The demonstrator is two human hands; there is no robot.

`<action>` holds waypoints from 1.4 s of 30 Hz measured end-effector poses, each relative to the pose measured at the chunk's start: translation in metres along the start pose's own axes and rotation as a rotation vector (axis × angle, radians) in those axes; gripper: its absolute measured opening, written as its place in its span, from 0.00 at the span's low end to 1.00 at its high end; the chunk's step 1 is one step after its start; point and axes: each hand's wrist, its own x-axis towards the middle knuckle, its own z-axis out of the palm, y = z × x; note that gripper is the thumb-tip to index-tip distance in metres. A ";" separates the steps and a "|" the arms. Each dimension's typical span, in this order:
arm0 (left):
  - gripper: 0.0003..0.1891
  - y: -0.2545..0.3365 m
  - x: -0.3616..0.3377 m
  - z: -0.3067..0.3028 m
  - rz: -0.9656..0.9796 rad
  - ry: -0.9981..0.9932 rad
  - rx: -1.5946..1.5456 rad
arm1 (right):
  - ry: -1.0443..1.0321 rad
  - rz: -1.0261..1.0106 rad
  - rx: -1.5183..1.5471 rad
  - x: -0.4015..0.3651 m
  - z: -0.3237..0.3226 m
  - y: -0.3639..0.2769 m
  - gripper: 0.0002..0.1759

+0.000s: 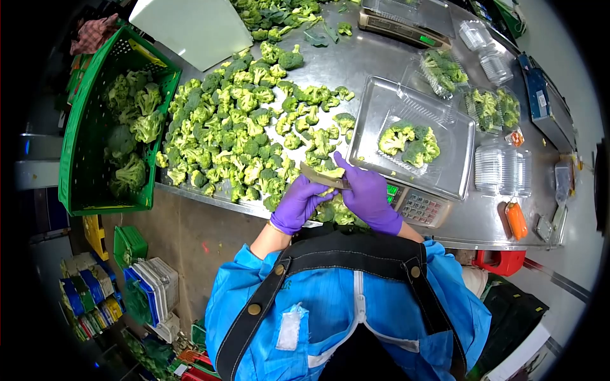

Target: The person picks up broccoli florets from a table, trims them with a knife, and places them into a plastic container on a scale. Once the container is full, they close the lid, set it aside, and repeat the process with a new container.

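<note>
My left hand point(297, 204), in a purple glove, is closed around a broccoli piece point(328, 193) at the near edge of the steel table point(368, 60). My right hand point(370, 193), also gloved, grips a knife point(321, 176) whose blade points left across that piece, with a floret point(330, 170) just above the blade. A big heap of cut broccoli florets point(235, 133) lies left of and behind my hands. Right of them, a clear plastic tray point(445, 171) holding some florets point(410, 143) rests on a scale point(419, 206).
A green crate point(76, 146) of whole broccoli heads stands off the table's left end. At the back lie a white board point(190, 25) and a second scale point(406, 25). Filled clamshell packs point(445, 66), stacked empty clamshells point(502, 168) and an orange tool point(516, 219) are on the right.
</note>
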 end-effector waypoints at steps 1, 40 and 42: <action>0.20 -0.003 -0.005 0.006 0.046 0.043 0.049 | 0.009 0.005 0.031 -0.001 0.002 0.001 0.32; 0.17 0.111 0.075 -0.145 0.916 1.096 1.800 | 0.211 0.468 0.479 -0.016 -0.051 0.043 0.17; 0.19 0.125 0.067 -0.167 0.698 1.362 1.933 | 0.223 0.511 0.535 -0.015 -0.052 0.038 0.17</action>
